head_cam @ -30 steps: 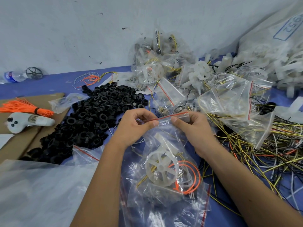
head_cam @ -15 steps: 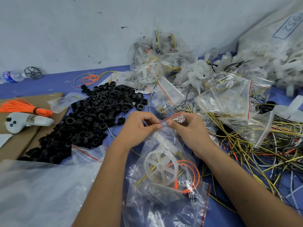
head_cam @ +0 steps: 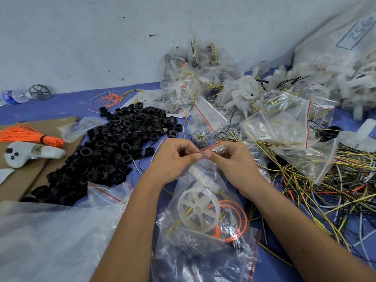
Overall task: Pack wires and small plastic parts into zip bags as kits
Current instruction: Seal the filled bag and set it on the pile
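Both hands pinch the red zip strip at the top of a clear zip bag (head_cam: 191, 192) held above the blue table. My left hand (head_cam: 173, 159) grips the strip's left part, my right hand (head_cam: 234, 161) the right part, fingertips nearly touching. Inside the bag lie a white plastic spoked wheel (head_cam: 198, 210), a coil of orange wire (head_cam: 234, 218) and some yellow wire. A pile of black plastic rings (head_cam: 105, 151) lies to the left. Loose yellow, black and white wires (head_cam: 317, 192) spread to the right.
Filled zip bags (head_cam: 199, 86) are heaped at the back by the wall, empty zip bags (head_cam: 284, 127) lie right of centre. A big sack of white parts (head_cam: 350, 64) stands far right. Cardboard (head_cam: 24, 176), an orange wire bundle (head_cam: 26, 135), a white controller (head_cam: 30, 154) and a bottle (head_cam: 14, 96) sit left.
My two hands have slid closer together along the bag's zip strip, and the bag's top has shifted slightly toward the black rings.
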A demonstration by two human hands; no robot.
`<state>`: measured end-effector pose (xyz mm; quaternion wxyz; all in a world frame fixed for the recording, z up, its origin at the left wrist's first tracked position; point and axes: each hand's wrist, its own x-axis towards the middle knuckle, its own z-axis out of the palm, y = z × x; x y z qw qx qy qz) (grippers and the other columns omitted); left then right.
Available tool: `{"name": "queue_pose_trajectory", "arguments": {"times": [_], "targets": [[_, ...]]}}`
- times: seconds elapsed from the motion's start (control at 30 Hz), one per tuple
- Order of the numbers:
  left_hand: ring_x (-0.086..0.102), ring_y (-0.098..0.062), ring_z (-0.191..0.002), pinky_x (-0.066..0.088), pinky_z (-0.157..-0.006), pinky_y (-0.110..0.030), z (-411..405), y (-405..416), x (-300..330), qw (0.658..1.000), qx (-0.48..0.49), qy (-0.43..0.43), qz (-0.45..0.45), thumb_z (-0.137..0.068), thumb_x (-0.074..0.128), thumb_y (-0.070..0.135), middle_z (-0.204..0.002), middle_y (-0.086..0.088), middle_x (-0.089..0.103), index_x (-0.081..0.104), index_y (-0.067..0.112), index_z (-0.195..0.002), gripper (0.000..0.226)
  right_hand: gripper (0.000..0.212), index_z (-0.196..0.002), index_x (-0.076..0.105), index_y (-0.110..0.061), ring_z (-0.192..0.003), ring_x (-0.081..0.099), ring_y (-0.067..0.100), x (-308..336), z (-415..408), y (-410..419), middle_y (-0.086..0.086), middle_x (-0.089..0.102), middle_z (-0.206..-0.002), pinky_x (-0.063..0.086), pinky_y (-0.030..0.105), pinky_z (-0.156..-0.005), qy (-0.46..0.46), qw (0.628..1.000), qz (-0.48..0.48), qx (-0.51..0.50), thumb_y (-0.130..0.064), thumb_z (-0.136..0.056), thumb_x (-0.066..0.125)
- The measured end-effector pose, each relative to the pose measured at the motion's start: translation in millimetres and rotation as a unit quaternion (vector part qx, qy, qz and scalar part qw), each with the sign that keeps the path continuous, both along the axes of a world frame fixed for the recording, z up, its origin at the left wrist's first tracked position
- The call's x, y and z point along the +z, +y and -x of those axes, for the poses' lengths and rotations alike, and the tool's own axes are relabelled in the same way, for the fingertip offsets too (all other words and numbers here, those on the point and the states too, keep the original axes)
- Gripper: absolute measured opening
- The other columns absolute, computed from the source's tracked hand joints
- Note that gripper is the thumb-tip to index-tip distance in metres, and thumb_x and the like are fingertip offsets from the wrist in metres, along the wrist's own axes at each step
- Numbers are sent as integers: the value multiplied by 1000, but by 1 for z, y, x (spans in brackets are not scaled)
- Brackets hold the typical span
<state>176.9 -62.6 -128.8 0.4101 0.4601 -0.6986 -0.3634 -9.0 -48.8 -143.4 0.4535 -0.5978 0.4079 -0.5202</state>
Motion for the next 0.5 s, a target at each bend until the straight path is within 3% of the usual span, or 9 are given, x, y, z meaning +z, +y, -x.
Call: {"name": "queue_pose_trajectory", "arguments": {"times": [0.13,0.33,0.5], "targets": [[54,-10,-59,43,-60,-24,-9,-2,-3,1000,16,-15,-14,-82,85,17,-65,-2,65,77,14,-79,9,23,-72,74,-18,-52,53,0,-1,1,-2,-10,65,-59,42,15,-50,-18,999,8,-46,-7,-91,72],[49,-23,-62,39,-64,-38,-19,-2,-1,999,26,34,-18,-83,83,12,-70,-29,64,76,19,-69,17,9,-82,77,-11,-63,59,8,-2,3,-5,4,72,-70,49,22,-59,-49,996,8,-80,-9,-90,74],[67,-7,-62,52,-62,-17,-22,1,1,992,37,117,-25,-80,81,16,-67,-1,74,79,23,-69,13,7,-84,76,-11,-63,56,12,2,8,-6,10,69,-68,46,27,-59,-77,990,5,-121,-12,-90,74]]}}
